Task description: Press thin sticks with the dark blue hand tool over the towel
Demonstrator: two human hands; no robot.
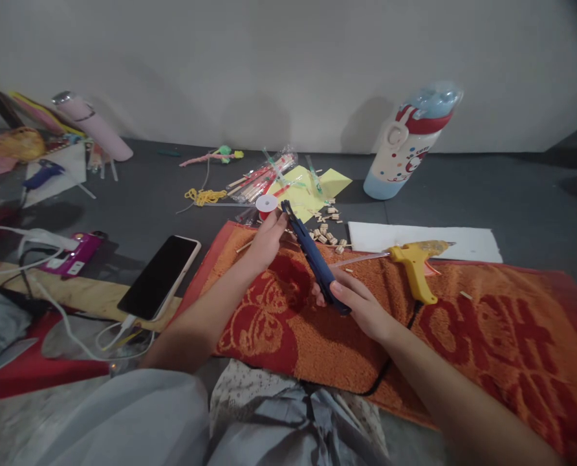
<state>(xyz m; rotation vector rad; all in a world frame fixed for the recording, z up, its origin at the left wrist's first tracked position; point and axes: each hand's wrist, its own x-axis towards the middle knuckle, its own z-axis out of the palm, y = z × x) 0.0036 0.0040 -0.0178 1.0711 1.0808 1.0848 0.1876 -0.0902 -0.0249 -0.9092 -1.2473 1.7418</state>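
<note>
Right hand [361, 305] grips long navy-blue tool [312, 255]; left hand [268, 241] beside its black tip [287, 208], 11 o'clock, can't tell if holding. Best angle tip off skin.

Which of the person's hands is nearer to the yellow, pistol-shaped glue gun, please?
The right hand, around the near end of the long navy tool, is left of the glue gun. The left hand is farther left, by the tool's far end.

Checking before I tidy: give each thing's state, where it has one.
Phone, screen dark, cable attached
Yellow glue gun, stick inserted
Blue glue gun, lying down
Dark-blue tool, held in right hand
Pink flask, capped
Cartoon bottle, lid on
Towel, spread out
Power strip, adapter attached
</note>
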